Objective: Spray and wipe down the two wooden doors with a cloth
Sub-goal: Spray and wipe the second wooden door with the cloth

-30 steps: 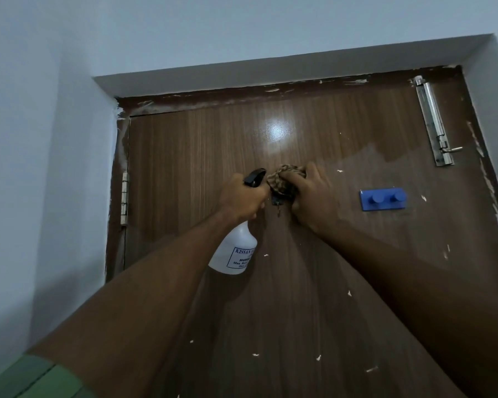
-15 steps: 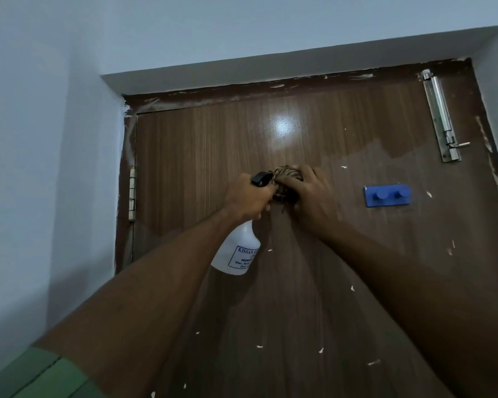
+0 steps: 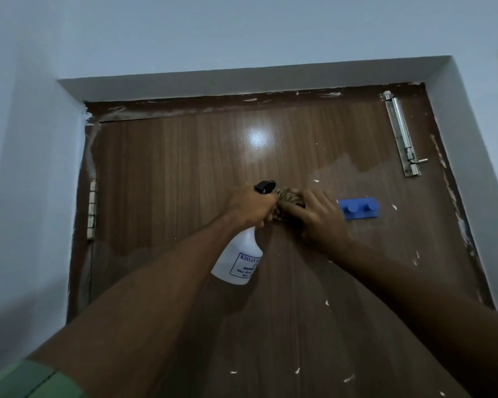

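Observation:
A brown wooden door point(image 3: 184, 168) fills the view, with white paint flecks on it and a glossy patch across its upper part. My left hand point(image 3: 249, 206) grips the neck of a white spray bottle point(image 3: 239, 261) with a black nozzle, which hangs down in front of the door. My right hand point(image 3: 318, 216) holds a bunched, patterned brown cloth point(image 3: 289, 196) right beside the nozzle. The two hands touch at the middle of the door. Most of the cloth is hidden by my fingers.
A blue two-peg hook strip point(image 3: 358, 208) is fixed to the door just right of my right hand. A metal slide bolt point(image 3: 403, 136) runs down the upper right. A hinge point(image 3: 92, 209) sits on the left edge. Pale walls point(image 3: 26, 168) frame the recess.
The view has tilted up and shifted, so the door sits lower in the frame. Both hands stay together at the door's middle, and the cloth is more covered by my right fingers.

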Demonstrator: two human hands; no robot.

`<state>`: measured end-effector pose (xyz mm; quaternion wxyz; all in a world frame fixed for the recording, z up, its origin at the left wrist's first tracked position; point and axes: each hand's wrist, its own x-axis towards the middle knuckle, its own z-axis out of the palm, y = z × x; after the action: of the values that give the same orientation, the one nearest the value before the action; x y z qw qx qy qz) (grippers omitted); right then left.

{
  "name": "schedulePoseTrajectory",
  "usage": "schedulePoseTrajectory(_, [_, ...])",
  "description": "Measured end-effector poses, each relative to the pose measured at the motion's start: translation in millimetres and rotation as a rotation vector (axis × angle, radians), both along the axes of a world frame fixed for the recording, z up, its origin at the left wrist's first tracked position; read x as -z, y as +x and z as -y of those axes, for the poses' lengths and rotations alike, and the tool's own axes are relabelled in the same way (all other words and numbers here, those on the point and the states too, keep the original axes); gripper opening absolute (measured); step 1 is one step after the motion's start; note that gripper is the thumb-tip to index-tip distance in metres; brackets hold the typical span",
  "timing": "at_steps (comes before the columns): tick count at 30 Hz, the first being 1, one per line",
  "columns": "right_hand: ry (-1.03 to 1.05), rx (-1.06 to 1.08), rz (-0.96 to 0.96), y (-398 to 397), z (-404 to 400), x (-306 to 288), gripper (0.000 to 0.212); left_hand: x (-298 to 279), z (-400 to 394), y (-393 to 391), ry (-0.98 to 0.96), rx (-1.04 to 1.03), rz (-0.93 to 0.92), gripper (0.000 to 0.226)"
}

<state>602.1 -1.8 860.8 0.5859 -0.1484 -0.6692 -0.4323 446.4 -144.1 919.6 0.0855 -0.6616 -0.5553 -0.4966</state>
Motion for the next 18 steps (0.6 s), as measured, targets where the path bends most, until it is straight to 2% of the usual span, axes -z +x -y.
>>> schedulePoseTrajectory(2, [0.049,0.091,0.166,25.9,-4.6,-9.4,0.046,1.5,-3.3,8.5,-0.029,0.014,0.0,0.034])
schedulePoseTrajectory(3, [0.029,0.12,0.175,36.9,-6.5,-23.9,0.048,1.2,-4.0,13.1,-0.037,0.021,0.015,0.033])
schedulePoseTrajectory(7, [-0.252,0.085,-0.112,70.9,2.9,-89.2,0.054,-1.7,-6.6,28.0,-0.05,0.0,0.029,0.028])
schedulePoseTrajectory(9, [-0.324,0.116,-0.097,85.1,3.0,-107.3,0.055,-0.8,-8.8,37.6,-0.054,-0.014,0.002,0.026])
schedulePoseTrajectory(13, [-0.281,0.114,-0.016,92.7,-4.3,-106.2,0.057,0.8,-16.5,57.5,-0.076,-0.115,-0.03,0.02])
schedulePoseTrajectory(18, [-0.307,0.039,-0.121,74.2,-7.6,-91.8,0.056,-1.4,-22.4,69.1,-0.02,-0.154,-0.017,0.022])
